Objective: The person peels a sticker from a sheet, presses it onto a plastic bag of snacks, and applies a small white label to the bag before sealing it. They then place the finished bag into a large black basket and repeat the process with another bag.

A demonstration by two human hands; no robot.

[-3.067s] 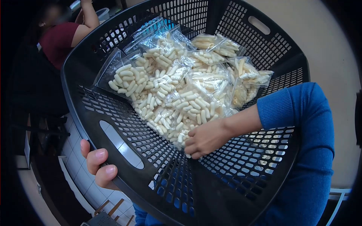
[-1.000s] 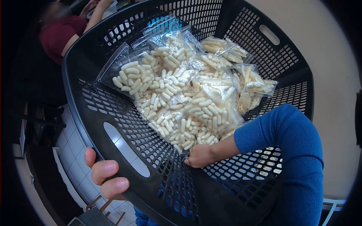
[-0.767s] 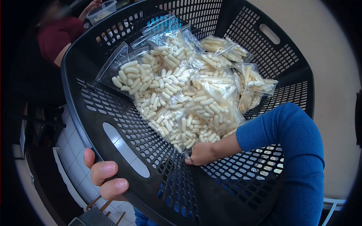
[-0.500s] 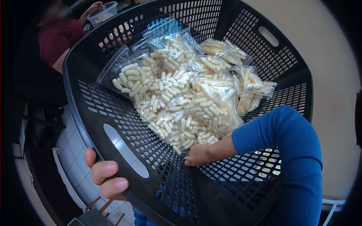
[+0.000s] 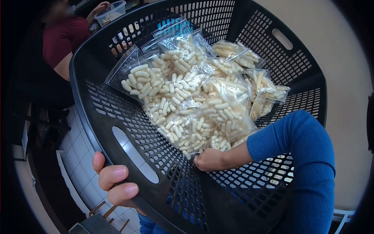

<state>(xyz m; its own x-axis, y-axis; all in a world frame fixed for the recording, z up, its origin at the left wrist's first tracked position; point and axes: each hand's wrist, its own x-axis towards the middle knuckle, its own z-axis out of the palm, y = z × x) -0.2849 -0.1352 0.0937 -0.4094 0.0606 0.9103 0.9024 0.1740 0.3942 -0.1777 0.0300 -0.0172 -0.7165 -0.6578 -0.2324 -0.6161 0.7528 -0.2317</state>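
My left hand (image 5: pixel 117 183) grips the left rim of a black plastic laundry basket (image 5: pixel 187 208), fingers curled over the edge. Inside lie several clear zip bags of short, white, finger-shaped pieces (image 5: pixel 181 91), heaped together. More bags with longer, flatter pale strips (image 5: pixel 233 52) rest towards the back right. My right hand (image 5: pixel 210 160), below a blue sleeve, reaches in over the right side. It is closed at the near lower edge of a bag (image 5: pixel 194 136); its fingertips are partly hidden there.
At upper left, a person in a dark red top (image 5: pixel 64 39) has a hand beside a clear plastic tub (image 5: pixel 111 13). White floor tiles (image 5: pixel 80 165) show at left. A beige surface (image 5: pixel 346 117) lies right of the basket. A grey stool-like object (image 5: pixel 95 225) stands at lower left.
The basket, its bags and both my hands sit slightly further right and lower in view. My two hands keep the same grips.
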